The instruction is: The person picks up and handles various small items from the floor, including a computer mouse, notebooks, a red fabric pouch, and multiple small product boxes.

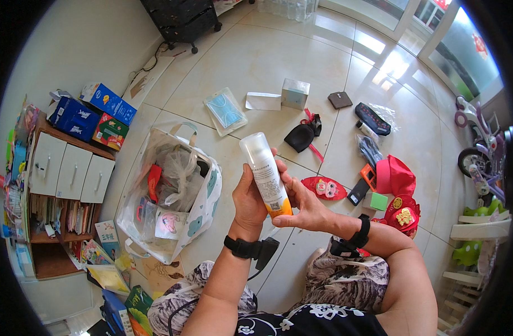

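Both my hands hold a white spray bottle (266, 171) with a clear cap and an orange base, upright and slightly tilted in front of me. My left hand (247, 201) wraps the bottle from behind on its left side. My right hand (301, 204) supports it from below and the right, fingers under the orange base. Each wrist carries a black strap. Just left of my hands an open white tote bag (203, 201) stands on the tiled floor, stuffed with plastic bags and small items.
Scattered on the floor ahead: a packet of blue masks (225, 111), a small grey box (295, 93), a black pouch (301, 136), a dark wallet (340, 99), red cloth items (399, 178). A low cabinet (71, 168) with boxes stands left; a child's bike (483, 154) at right.
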The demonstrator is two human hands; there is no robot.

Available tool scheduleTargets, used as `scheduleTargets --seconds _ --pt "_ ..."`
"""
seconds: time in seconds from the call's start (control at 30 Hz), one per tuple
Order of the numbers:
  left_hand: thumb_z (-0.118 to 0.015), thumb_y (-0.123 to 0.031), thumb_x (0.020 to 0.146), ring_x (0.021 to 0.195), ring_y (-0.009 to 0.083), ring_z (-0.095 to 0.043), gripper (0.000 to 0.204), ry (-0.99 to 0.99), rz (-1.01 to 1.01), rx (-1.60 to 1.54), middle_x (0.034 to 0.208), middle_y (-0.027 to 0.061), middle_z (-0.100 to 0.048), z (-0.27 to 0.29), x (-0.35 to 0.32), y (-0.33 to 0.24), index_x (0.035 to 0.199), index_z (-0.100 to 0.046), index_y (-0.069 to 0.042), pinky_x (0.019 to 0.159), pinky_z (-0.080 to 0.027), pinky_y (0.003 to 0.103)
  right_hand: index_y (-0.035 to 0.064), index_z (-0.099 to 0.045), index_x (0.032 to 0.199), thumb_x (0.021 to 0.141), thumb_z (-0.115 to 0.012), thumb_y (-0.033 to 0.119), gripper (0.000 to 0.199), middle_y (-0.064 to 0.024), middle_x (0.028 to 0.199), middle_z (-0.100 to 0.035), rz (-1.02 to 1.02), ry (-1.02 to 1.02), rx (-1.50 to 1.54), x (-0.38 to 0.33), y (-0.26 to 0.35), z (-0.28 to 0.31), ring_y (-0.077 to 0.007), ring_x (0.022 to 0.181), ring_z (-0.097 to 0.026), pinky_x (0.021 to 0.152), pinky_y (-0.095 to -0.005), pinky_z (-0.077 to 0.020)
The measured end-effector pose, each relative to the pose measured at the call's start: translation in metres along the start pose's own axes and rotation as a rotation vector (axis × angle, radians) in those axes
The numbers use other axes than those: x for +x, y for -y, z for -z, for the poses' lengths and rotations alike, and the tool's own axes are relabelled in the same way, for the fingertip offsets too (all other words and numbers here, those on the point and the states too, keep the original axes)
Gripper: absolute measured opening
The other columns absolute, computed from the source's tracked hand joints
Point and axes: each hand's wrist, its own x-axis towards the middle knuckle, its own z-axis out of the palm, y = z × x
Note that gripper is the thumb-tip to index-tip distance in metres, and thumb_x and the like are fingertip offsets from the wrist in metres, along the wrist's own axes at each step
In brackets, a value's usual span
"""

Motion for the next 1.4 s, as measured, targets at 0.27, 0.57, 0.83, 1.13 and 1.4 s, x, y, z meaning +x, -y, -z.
scheduleTargets --seconds 0.27,0.57,0.83,1.13,1.4 --pt "-0.047 -0.05 0.096 0.087 0.02 -0.063 0.056 -0.207 -0.004 0.197 0.1 0.0095 -0.063 -0.013 -0.012 -0.014 0.126 -0.049 -0.003 0.079 -0.053 0.034 -0.0026 -0.04 0.118 0.071 -0.084 0.035 0.075 -0.0161 0.11 -0.059 -0.001 0.076 0.054 0.007 0.004 -0.009 -0.0217 0.103 -0.061 0.087 -0.0351 -0.05" --pt "-0.067 -0.014 0.084 0.094 0.0186 -0.062 0.044 -0.478 -0.137 0.836 0.108 0.0094 -0.06 -0.066 -0.054 -0.119 0.122 -0.048 -0.005 0.086 -0.052 0.035 0.0025 -0.044 0.118 0.078 -0.067 0.023 0.051 -0.0099 0.095 -0.059 -0.024 0.563 0.217 0.071 0.079 -0.078 -0.0169 0.085 -0.06 0.075 -0.0311 -0.0505" --pt "-0.067 -0.013 0.084 0.076 0.0169 -0.064 0.042 -0.597 -0.338 1.065 0.094 0.0081 -0.059 -0.051 -0.076 -0.162 0.119 -0.046 -0.003 0.07 -0.056 0.031 -0.0005 -0.037 0.129 0.075 -0.066 0.023 0.066 -0.0149 0.109 -0.061 0.038 0.475 0.166 0.09 0.063 -0.151 -0.0241 0.099 -0.061 0.086 -0.0354 -0.0485" --pt "-0.034 -0.061 0.096 0.065 0.0183 -0.065 0.064 -0.684 -0.11 0.967 0.085 0.0112 -0.064 -0.035 -0.079 -0.16 0.112 -0.053 -0.001 0.058 -0.056 0.031 0.0001 -0.037 0.134 0.079 -0.065 0.017 0.064 -0.0097 0.115 -0.055 -0.156 0.431 0.569 0.068 0.043 -0.165 -0.0172 0.105 -0.056 0.091 -0.0323 -0.0456" --pt "-0.038 -0.044 0.101 0.082 0.0203 -0.066 0.049 -0.593 -0.259 0.967 0.094 0.0126 -0.065 -0.044 -0.075 -0.156 0.117 -0.052 0.0 0.074 -0.057 0.034 0.001 -0.04 0.127 0.078 -0.066 0.019 0.058 -0.0103 0.102 -0.059 0.182 0.201 0.508 0.085 0.022 -0.18 -0.0224 0.084 -0.062 0.072 -0.0355 -0.0507"
